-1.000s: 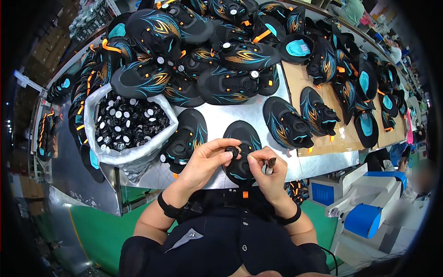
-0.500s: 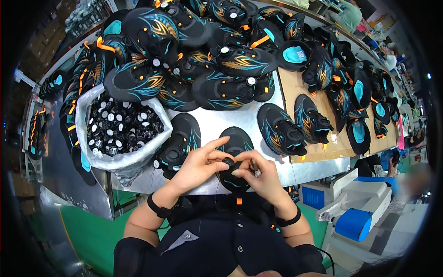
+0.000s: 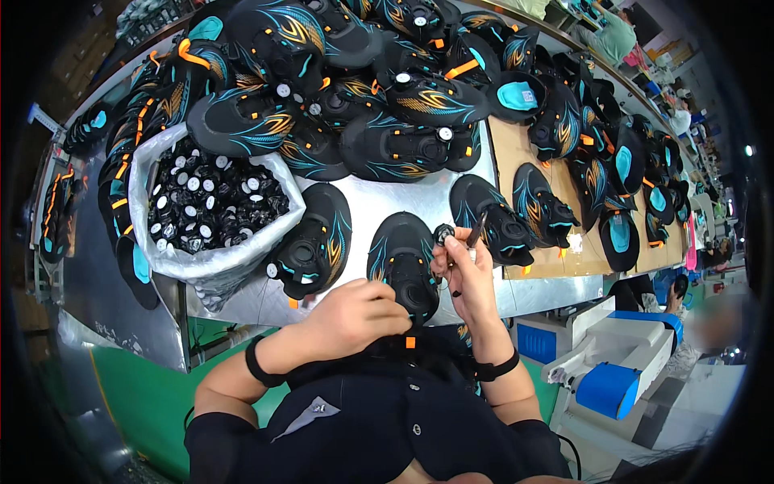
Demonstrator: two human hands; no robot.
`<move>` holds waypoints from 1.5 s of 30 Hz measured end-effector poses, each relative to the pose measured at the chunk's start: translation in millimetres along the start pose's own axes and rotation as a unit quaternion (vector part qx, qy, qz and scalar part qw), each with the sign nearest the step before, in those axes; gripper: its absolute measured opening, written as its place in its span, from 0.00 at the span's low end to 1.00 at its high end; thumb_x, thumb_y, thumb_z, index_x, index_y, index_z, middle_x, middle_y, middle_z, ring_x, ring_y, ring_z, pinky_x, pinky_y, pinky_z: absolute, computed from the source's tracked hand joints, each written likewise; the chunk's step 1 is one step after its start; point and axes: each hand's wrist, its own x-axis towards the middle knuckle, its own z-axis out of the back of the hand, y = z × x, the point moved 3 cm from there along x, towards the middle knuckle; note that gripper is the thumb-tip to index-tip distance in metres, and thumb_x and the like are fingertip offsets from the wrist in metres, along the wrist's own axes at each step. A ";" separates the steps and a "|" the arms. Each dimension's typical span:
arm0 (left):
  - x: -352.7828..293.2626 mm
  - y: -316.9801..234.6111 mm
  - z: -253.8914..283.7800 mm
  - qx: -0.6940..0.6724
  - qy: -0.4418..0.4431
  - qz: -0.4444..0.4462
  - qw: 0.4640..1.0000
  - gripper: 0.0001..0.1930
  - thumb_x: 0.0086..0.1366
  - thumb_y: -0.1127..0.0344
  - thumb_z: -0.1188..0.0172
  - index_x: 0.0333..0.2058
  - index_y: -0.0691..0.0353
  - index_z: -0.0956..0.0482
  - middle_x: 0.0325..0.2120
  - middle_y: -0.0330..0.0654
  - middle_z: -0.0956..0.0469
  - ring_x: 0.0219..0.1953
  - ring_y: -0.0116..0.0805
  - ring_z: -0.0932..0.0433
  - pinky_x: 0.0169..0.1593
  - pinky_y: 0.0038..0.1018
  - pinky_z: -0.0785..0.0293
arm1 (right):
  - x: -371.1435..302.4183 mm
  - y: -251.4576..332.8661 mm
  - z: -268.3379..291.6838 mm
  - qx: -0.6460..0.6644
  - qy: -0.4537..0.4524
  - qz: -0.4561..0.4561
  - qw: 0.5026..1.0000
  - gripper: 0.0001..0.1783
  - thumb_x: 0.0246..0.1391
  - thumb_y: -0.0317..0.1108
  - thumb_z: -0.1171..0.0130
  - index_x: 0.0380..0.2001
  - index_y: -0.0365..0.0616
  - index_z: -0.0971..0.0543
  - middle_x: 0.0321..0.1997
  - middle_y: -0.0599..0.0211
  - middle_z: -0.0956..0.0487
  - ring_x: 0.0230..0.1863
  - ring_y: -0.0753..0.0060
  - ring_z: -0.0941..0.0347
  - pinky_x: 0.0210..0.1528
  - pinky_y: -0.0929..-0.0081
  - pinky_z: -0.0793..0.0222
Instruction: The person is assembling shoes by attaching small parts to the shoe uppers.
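A black shoe upper [image 3: 405,242] with blue and orange lines lies in front of me, toe pointing away. To its right, my right hand [image 3: 470,282] is raised and pinches a small round black dial [image 3: 443,233] between thumb and fingers. A slim dark tool [image 3: 477,231] also sticks up from that hand; its exact kind is unclear. My left hand [image 3: 355,319] is at the upper's near left side, fingers curled together; whatever they hold, if anything, is hidden. On the left stands a white plastic bag [image 3: 290,218] full of black dials with white round faces [image 3: 208,185].
Another upper [image 3: 318,234] lies between bag and work, with two more, a nearer one [image 3: 488,218] and a farther one [image 3: 542,206], on the right. Piled uppers [image 3: 395,153] fill the back. Cardboard [image 3: 506,153] covers the table's right part. A white and blue machine [image 3: 617,355] stands at right.
Both hands were together over the upper. Now the right hand has moved up and right with the dial, while the left has drawn back nearer me and curled its fingers.
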 end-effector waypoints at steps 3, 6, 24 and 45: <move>21.5 10.7 14.1 -0.215 -0.163 0.143 0.952 0.10 0.64 0.70 0.46 0.43 0.59 0.21 0.33 0.40 0.20 0.34 0.29 0.24 0.35 0.24 0.30 | -4.9 -3.5 3.8 -0.016 -0.007 0.025 1.000 0.09 0.58 0.28 0.44 0.41 0.38 0.28 0.30 0.66 0.23 0.28 0.84 0.32 0.32 0.83 0.34; 32.1 21.3 -4.0 -0.397 -0.107 0.336 0.848 0.15 0.68 0.68 0.51 0.51 0.66 0.33 0.19 0.36 0.25 0.22 0.22 0.30 0.28 0.22 0.36 | -13.1 -3.9 3.1 0.009 -0.006 0.031 0.999 0.12 0.58 0.28 0.44 0.45 0.36 0.28 0.30 0.66 0.24 0.29 0.81 0.31 0.33 0.81 0.33; 42.2 19.0 -6.9 0.106 -0.260 0.140 0.950 0.04 0.48 0.69 0.38 0.19 0.58 0.24 0.16 0.35 0.30 0.30 0.31 0.28 0.47 0.36 0.41 | -12.6 -0.1 4.9 0.034 0.053 -0.009 0.998 0.09 0.58 0.26 0.45 0.41 0.35 0.28 0.28 0.63 0.24 0.29 0.77 0.31 0.35 0.75 0.31; 41.3 26.1 -7.4 0.087 -0.255 0.126 0.955 0.08 0.47 0.70 0.38 0.16 0.57 0.29 0.16 0.34 0.30 0.31 0.31 0.27 0.46 0.38 0.39 | -7.9 -8.1 6.7 0.019 0.053 -0.043 0.998 0.06 0.58 0.27 0.46 0.39 0.38 0.26 0.27 0.65 0.24 0.26 0.78 0.31 0.32 0.74 0.33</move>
